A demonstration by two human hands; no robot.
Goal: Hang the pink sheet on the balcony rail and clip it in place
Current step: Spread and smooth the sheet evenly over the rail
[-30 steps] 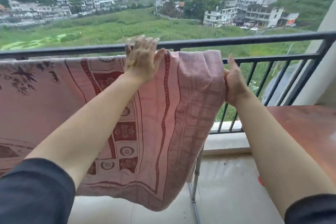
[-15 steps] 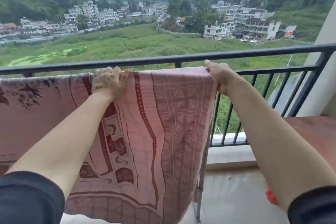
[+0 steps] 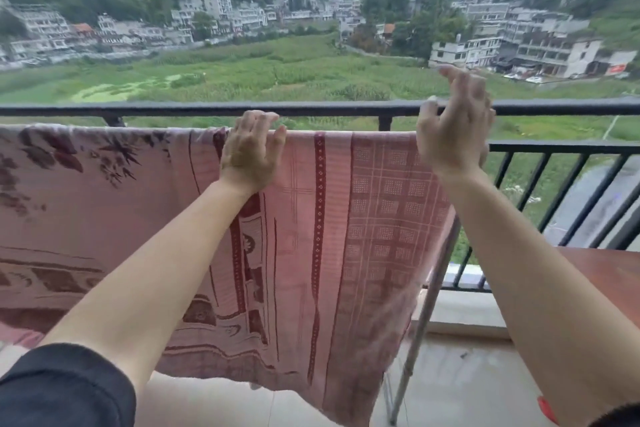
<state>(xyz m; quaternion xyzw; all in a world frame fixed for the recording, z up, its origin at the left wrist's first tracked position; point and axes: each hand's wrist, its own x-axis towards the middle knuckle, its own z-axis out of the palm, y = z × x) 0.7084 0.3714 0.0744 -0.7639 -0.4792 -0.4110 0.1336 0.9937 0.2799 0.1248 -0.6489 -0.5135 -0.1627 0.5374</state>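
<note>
- Left grip (image 3: 251, 152) lay flat against the pink sheet (image 3: 363, 218) at its top edge, fingers straight and slightly spread, the tips reaching over the fold.
- Right grip (image 3: 453, 128) was raised clear of the cloth in front of the balcony rail (image 3: 173, 109), fingers loose and apart, holding nothing; it was blurred.
- Pink sheet hung draped just below the rail's top bar, running from the left edge of view to a right border under the right wrist.
- Which bar carried the fold could not be told; a slim metal pole (image 3: 427, 315) slanted down beneath the sheet's right edge to the floor (image 3: 460, 374).
- A brown table (image 3: 609, 274) stood at the right, beside the railing.
</note>
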